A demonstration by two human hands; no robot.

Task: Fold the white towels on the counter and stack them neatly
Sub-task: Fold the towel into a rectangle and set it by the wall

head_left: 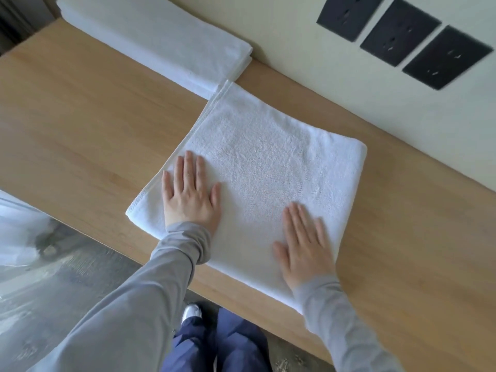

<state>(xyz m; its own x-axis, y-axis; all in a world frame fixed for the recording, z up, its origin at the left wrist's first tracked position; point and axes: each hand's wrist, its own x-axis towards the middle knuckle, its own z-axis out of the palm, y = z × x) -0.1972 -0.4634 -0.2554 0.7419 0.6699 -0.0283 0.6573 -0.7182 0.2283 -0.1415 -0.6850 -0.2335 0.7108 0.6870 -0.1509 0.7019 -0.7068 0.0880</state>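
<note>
A white towel [264, 167], folded into a rough square, lies flat on the wooden counter [88, 122]. My left hand [190, 194] presses flat on its near left part, fingers straight and spread. My right hand [304, 242] lies flat on the near right part, fingers straight too. Both palms are down and neither hand grips the cloth. Beyond the towel's far left corner sits a stack of folded white towels [158, 41], against the wall.
The wall [295, 49] runs along the counter's far side and carries three black socket plates [402, 36]. The counter's near edge [241, 299] runs past my legs. A clear plastic bag [18, 226] shows at the left, over the floor.
</note>
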